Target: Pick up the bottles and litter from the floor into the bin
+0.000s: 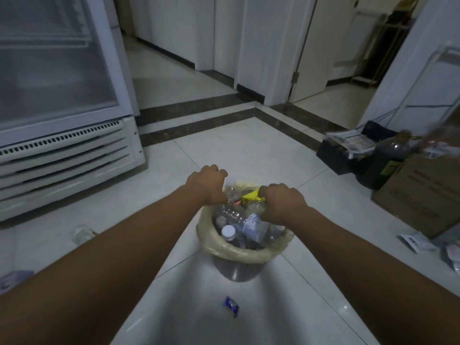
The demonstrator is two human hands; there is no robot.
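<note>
A round bin [239, 268] lined with a pale yellowish bag [249, 252] stands on the tiled floor in front of me, filled with several clear plastic bottles [239, 227]. My left hand [206, 185] is closed over a clear bottle at the bin's far left edge. My right hand [283, 202] is closed on a yellow wrapper [251, 196] above the bin's right side. A small blue wrapper [231, 306] lies on the floor just in front of the bin. A crumpled clear piece of litter [83, 234] lies on the floor to the left.
A glass-door fridge [62, 115] stands at the left. Cardboard boxes [420, 197], a dark bottle [392, 158] and newspapers [353, 141] crowd the right side, with paper packets [415, 241] on the floor. Another wrapper [15, 280] lies at the far left. Open doorways lie ahead.
</note>
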